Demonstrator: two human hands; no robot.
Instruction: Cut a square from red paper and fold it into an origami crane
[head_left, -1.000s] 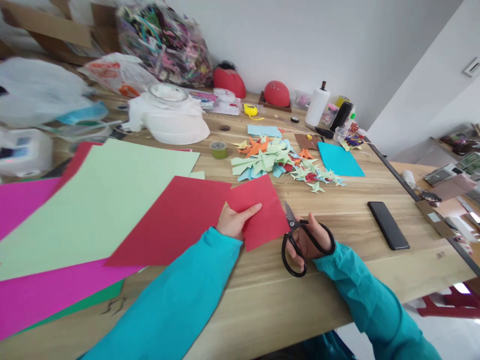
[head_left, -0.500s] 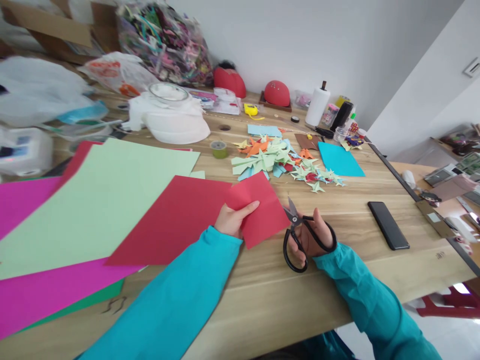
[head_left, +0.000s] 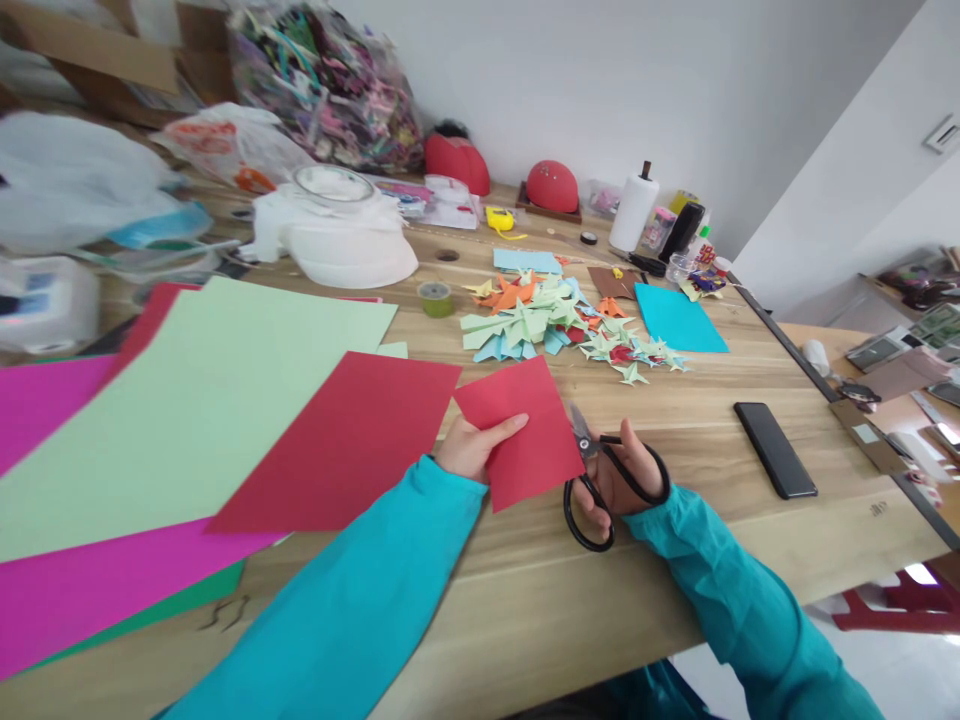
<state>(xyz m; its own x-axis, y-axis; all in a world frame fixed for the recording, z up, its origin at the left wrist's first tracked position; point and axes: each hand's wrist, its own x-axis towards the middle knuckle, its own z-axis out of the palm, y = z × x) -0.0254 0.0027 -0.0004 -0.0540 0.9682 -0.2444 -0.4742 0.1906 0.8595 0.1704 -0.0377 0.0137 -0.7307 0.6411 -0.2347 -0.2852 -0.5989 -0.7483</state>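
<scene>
My left hand (head_left: 471,447) is closed on a small piece of red paper (head_left: 536,425), thumb on top and the other fingers hidden beneath it. In my right hand (head_left: 626,475) is a pair of black-handled scissors (head_left: 585,446), fingers through the loops and the handles spread. The blades lie close to the paper's right edge; whether they touch it I cannot tell. Left of my left hand a larger red sheet (head_left: 349,440) rests over pale green paper (head_left: 195,400). Beyond the hands lies a heap of folded paper stars and pieces (head_left: 532,320) in green, orange and blue.
A black phone (head_left: 775,450) lies to the right. Turquoise paper (head_left: 681,318) and a tape roll (head_left: 435,298) are farther back. Magenta sheets (head_left: 142,585) stick out at the left. Along the wall stand a white roll (head_left: 634,212), a red pincushion (head_left: 552,187) and stuffed bags (head_left: 330,90).
My left hand has turned the red paper slightly and brought it a little toward me, nearer the scissors. My right hand has hardly moved.
</scene>
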